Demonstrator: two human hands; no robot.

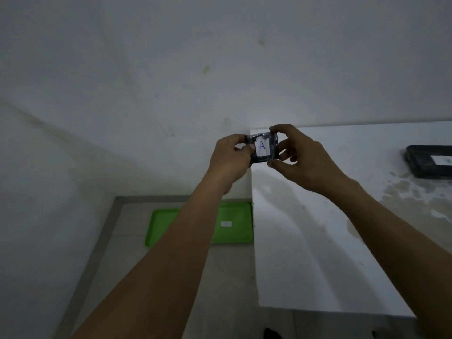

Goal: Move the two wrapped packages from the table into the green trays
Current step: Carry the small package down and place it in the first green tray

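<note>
While both the left hand (231, 156) and right hand (303, 160) pinch package A (263, 148) above the table (305, 241) corner, step one awaits lowering to the green tray (234, 237) beside the table.

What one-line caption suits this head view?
Both hands, left hand and right hand, hold the package labelled A above the table corner; green tray below.

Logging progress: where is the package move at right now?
Done: nothing yet; the green tray on the floor holds no package. In hand: the left hand and right hand hold up the package marked A. Left: the second package lies on the table.
</note>
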